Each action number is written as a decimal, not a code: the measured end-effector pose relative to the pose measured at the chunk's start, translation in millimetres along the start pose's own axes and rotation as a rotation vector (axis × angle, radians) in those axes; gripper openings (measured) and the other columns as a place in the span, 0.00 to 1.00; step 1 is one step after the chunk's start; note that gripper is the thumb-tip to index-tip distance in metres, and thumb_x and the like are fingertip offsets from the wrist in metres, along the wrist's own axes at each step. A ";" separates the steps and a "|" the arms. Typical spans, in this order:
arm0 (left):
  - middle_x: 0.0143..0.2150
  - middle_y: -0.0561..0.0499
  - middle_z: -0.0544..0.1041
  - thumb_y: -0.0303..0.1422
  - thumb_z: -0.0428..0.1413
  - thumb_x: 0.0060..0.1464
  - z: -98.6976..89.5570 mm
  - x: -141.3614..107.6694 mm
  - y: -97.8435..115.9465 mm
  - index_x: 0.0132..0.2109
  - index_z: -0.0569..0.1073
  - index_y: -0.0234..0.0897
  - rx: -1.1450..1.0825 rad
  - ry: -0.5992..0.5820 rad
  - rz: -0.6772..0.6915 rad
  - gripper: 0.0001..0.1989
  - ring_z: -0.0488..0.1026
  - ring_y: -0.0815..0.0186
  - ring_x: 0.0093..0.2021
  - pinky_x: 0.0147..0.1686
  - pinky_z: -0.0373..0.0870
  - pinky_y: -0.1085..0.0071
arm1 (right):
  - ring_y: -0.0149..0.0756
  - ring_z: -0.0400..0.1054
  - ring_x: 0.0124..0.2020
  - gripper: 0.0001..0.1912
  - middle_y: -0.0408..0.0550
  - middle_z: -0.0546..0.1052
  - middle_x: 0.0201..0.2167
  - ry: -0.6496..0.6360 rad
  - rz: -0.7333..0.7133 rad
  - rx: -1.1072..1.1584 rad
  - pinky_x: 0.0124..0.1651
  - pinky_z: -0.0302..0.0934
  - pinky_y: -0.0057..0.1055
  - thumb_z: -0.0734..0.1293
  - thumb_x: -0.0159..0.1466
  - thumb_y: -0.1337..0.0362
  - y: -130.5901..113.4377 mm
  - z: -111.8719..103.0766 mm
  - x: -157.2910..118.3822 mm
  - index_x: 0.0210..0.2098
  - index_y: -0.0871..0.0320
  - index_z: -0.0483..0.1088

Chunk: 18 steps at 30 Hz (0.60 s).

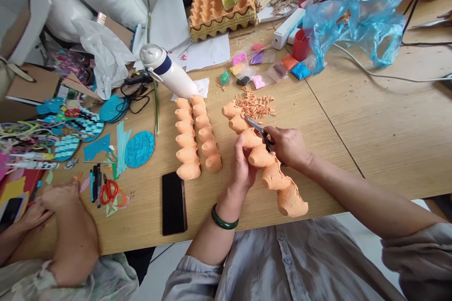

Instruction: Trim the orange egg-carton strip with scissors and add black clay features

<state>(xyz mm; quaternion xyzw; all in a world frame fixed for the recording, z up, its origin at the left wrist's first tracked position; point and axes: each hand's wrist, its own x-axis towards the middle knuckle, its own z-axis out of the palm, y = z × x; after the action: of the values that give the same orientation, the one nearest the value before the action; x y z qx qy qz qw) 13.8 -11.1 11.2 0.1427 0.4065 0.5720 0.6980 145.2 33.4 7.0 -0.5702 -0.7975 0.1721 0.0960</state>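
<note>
Orange egg-carton strip (273, 176) slants over the bench (353, 103) in this head view, its middle held in the person's left hand (242, 164), the grip wrapped around it. The right hand (287, 146) has a narrow grip on small scissors (254, 124), their blades against a cup of the strip. Orange shavings (254, 105) sit in a heap just beyond. Two more strips (185, 141) lie side by side left of the hands, near a black phone (173, 203) and a white bottle (167, 70). Farther left, a co-worker's hand (60, 197) lies near red-handled scissors (108, 192) and blue craft cutouts (139, 149).
</note>
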 end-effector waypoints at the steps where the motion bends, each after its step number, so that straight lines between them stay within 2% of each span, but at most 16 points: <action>1: 0.42 0.48 0.82 0.49 0.53 0.65 -1.4 1.0 -0.8 0.47 0.79 0.40 0.007 0.001 0.004 0.19 0.78 0.55 0.56 0.53 0.78 0.65 | 0.39 0.70 0.29 0.14 0.54 0.81 0.32 -0.009 0.006 -0.002 0.31 0.44 0.31 0.62 0.63 0.65 -1.1 -0.7 0.2 0.43 0.60 0.77; 5: 0.42 0.46 0.81 0.51 0.55 0.63 -4.0 4.2 -2.4 0.45 0.79 0.39 0.032 0.017 0.034 0.20 0.78 0.54 0.54 0.50 0.79 0.63 | 0.40 0.71 0.31 0.14 0.55 0.82 0.33 -0.025 0.046 0.045 0.31 0.45 0.32 0.62 0.67 0.61 -3.0 -3.1 2.8 0.43 0.59 0.77; 10: 0.40 0.48 0.78 0.51 0.63 0.55 -4.0 3.8 2.1 0.42 0.77 0.44 0.092 0.108 0.119 0.17 0.78 0.56 0.47 0.46 0.79 0.58 | 0.37 0.68 0.28 0.20 0.47 0.79 0.29 0.033 0.103 0.373 0.32 0.50 0.29 0.63 0.67 0.48 4.1 -12.5 4.6 0.44 0.56 0.77; 12: 0.39 0.51 0.76 0.50 0.64 0.55 -4.5 2.8 3.2 0.41 0.77 0.44 0.114 0.123 0.162 0.16 0.78 0.59 0.41 0.44 0.79 0.57 | 0.36 0.68 0.28 0.20 0.46 0.78 0.29 0.093 0.084 0.418 0.32 0.52 0.29 0.64 0.65 0.50 8.0 -15.9 4.3 0.47 0.56 0.77; 14: 0.39 0.52 0.76 0.51 0.63 0.55 -4.3 2.0 2.5 0.42 0.77 0.44 0.129 0.128 0.183 0.16 0.77 0.61 0.37 0.43 0.79 0.55 | 0.36 0.68 0.29 0.19 0.46 0.78 0.30 0.174 0.030 0.364 0.33 0.52 0.29 0.65 0.63 0.54 10.4 -16.5 4.4 0.48 0.58 0.77; 16: 0.39 0.51 0.77 0.51 0.64 0.55 -3.1 1.4 0.5 0.43 0.78 0.46 0.141 0.128 0.196 0.16 0.78 0.58 0.40 0.44 0.78 0.52 | 0.37 0.69 0.31 0.19 0.48 0.79 0.33 0.228 -0.044 0.313 0.33 0.52 0.30 0.64 0.62 0.58 11.1 -14.3 5.0 0.49 0.59 0.76; 18: 0.42 0.49 0.79 0.51 0.64 0.54 -1.4 1.0 -2.1 0.43 0.79 0.50 0.171 0.118 0.242 0.15 0.78 0.52 0.47 0.48 0.76 0.52 | 0.37 0.69 0.32 0.19 0.48 0.79 0.35 0.229 -0.105 0.299 0.34 0.53 0.30 0.65 0.62 0.59 10.6 -10.6 6.1 0.49 0.59 0.76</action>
<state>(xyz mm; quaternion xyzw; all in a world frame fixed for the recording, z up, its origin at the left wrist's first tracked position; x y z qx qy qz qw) 14.2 -11.2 8.5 0.2159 0.4739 0.6225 0.5841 156.2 44.0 12.4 -0.5232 -0.7754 0.2177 0.2786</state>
